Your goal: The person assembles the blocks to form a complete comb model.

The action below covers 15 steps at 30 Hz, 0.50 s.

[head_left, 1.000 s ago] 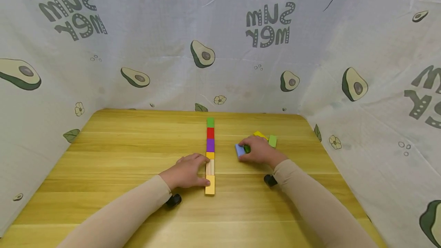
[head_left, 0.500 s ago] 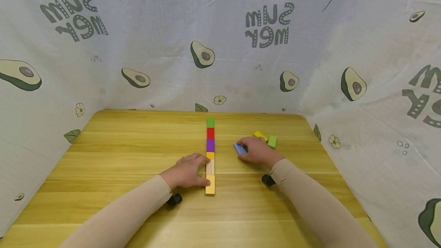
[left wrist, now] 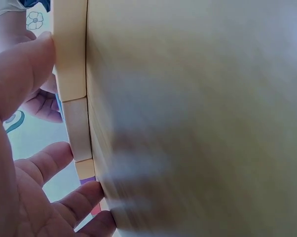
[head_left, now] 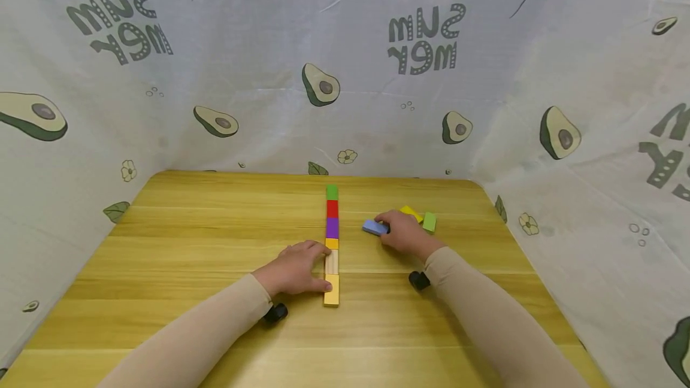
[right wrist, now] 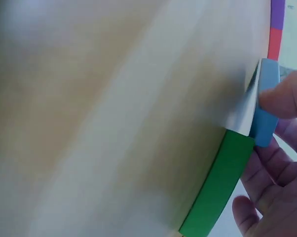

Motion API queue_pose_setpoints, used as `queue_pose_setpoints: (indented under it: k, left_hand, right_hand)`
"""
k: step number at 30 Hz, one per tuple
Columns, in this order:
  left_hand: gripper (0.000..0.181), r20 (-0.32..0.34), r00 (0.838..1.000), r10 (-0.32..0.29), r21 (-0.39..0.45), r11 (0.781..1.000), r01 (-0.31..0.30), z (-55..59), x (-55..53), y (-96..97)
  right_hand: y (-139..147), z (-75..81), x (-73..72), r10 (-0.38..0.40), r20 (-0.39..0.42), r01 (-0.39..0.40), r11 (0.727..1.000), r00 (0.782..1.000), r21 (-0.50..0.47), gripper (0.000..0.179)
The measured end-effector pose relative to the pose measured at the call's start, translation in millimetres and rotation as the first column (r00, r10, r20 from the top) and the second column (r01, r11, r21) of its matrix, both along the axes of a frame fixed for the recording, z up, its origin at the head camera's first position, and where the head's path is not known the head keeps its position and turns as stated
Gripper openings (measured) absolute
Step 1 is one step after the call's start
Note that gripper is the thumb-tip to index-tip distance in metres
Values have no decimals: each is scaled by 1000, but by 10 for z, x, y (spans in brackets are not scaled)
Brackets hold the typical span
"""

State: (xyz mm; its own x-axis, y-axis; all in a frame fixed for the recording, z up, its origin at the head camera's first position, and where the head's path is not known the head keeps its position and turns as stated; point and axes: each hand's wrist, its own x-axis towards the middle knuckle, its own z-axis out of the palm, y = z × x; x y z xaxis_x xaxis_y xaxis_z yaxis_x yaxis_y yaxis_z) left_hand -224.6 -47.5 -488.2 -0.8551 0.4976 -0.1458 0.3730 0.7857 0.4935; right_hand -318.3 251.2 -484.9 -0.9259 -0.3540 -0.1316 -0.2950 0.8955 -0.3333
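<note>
A row of coloured blocks runs away from me down the middle of the table: light orange [head_left: 331,290], bare wood [head_left: 332,261], yellow-orange [head_left: 332,243], purple [head_left: 332,227], red [head_left: 332,208] and green [head_left: 332,192]. My left hand [head_left: 295,268] touches the row's left side with thumb and fingertips, thumb at the light orange block, fingers spread farther along. To the row's right, my right hand [head_left: 405,232] pinches a blue block [head_left: 374,227] between thumb and fingers. The right wrist view shows this blue block tilted, close to a dark green block [right wrist: 217,182] beneath the hand.
Beyond my right hand lie a yellow block [head_left: 411,214] and a light green block [head_left: 429,222]. The wooden table [head_left: 215,214] meets a hanging white cloth [head_left: 259,64] with avocado prints at its back and sides. Black wrist cameras sit under both wrists.
The blue block has turned in my right hand from pointing away to lying nearly crosswise, and shifted slightly left. The dark green block is now hidden in the head view. My left hand stays put.
</note>
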Motion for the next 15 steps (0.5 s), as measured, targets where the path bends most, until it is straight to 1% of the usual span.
queue_pose_setpoints:
  k: [3,6,10,15]
  left_hand:
    - [75,-2,1000,-4,0,1000,4,-6,-8,-1]
    - [75,-7,1000,-7,-4,1000,7,-19,-20,-4]
    - [76,-16,1000,-13,-9,1000,13,-34,-32,-9]
    - [76,-30,999,-21,-11,1000,21,-46,-39,-18]
  right_hand:
    - [4,31,-41,-18,3,18,999,1000,-36,48]
    - [18,59,-117,-30,-5,30,997,1000,-65,47]
    - [32,89,-259,-45,-4,44,994,999,-102,47]
    - [25,118,-451,-57,-2,57,992,998,-114,48]
